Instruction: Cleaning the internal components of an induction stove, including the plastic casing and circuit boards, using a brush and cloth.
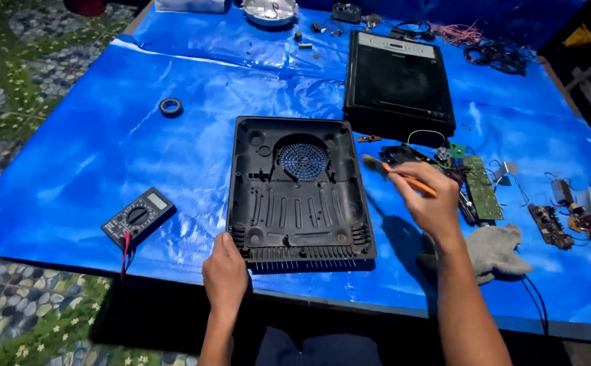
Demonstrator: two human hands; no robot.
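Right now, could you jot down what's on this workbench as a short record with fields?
Surface: table under a blue plastic sheet
Left hand: rests on the near left corner of the black plastic casing, which lies open side up with a round fan grille
Right hand: holds a small brush with an orange handle, bristles beside the casing's right edge
Left of casing: multimeter, roll of tape
Right of casing: green circuit board, grey cloth
Behind: black glass cooktop panel

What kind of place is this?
Probably a home repair bench for electronics: an opened black casing, a multimeter and bare circuit boards lie on a blue tarp.
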